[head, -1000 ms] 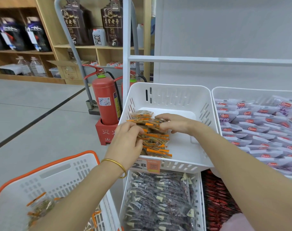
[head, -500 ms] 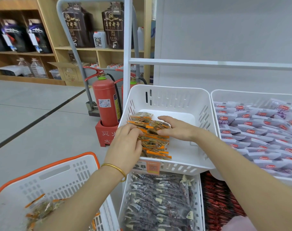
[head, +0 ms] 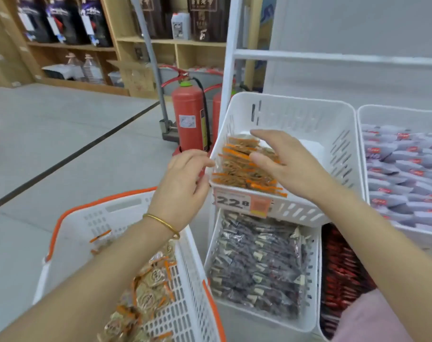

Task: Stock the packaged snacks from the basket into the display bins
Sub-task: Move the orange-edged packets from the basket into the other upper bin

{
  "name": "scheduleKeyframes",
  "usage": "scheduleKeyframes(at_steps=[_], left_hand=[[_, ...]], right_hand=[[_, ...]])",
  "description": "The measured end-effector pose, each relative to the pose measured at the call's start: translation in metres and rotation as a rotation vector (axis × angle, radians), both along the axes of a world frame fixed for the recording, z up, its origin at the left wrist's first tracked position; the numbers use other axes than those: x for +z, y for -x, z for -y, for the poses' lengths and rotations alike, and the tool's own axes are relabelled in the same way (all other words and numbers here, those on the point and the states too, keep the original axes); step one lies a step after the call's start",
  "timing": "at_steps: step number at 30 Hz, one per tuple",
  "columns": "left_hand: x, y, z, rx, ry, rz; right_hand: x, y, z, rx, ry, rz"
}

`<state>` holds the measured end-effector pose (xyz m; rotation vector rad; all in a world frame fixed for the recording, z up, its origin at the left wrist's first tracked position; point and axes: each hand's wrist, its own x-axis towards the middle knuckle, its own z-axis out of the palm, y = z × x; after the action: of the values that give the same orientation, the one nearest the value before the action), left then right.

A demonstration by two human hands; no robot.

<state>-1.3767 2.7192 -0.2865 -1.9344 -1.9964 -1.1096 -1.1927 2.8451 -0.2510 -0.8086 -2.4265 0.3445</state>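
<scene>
Tidying, seemingly: lays right hand (head: 284, 166), grip wide, over orange-edged clear snack packets (head: 242, 169) along left wall of white slotted plastic bin (head: 296, 114), likely squaring the row. Holds left hand (head: 185, 183) outside bin's left rim, grip loosely curled, empty, above white orange-rimmed plastic basket (head: 116, 213) holding more.

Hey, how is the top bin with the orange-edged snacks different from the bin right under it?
The top bin is mostly bare, with one row of orange-edged packets along its left side; the lower bin is packed across with dark packets. The top bin carries a price tag on its front; no tag shows on the lower bin. Both are white slotted plastic.
</scene>
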Motion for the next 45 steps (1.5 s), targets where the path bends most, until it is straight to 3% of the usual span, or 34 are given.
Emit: scheduleKeyframes(at_steps=[3,5,8,11,14,19,30,33,38,45], left_hand=[[-0.016,0.028,0.047,0.09,0.047,-0.003],[-0.042,0.044,0.078,0.172,0.107,0.028],[-0.095,0.062,0.124,0.321,0.227,0.094],[-0.138,0.07,0.153,0.406,0.371,0.144],[-0.156,0.075,0.166,0.415,0.465,0.138],[-0.179,0.078,0.187,0.416,0.576,0.101],[-0.206,0.071,0.207,0.437,0.644,0.118],[-0.214,0.075,0.203,0.486,0.729,0.149],[-0.236,0.092,0.186,0.558,0.913,0.118],[-0.295,0.115,0.132,0.48,1.07,0.175]], right_hand=[[-0.007,0.029,0.064,0.137,-0.014,-0.165],[-0.034,0.054,0.104,0.215,0.083,-0.198],[-0.104,0.083,0.156,0.205,0.346,-0.109],[-0.182,0.081,0.203,0.129,0.459,0.033],[-0.227,0.069,0.227,0.223,0.392,0.316],[-0.245,0.071,0.204,0.335,0.213,0.582],[-0.251,0.041,0.172,0.582,0.063,0.838],[-0.25,0.037,0.173,0.562,0.155,0.785],[-0.256,0.057,0.186,0.306,0.65,0.447],[-0.268,0.071,0.192,0.266,0.85,0.371]])
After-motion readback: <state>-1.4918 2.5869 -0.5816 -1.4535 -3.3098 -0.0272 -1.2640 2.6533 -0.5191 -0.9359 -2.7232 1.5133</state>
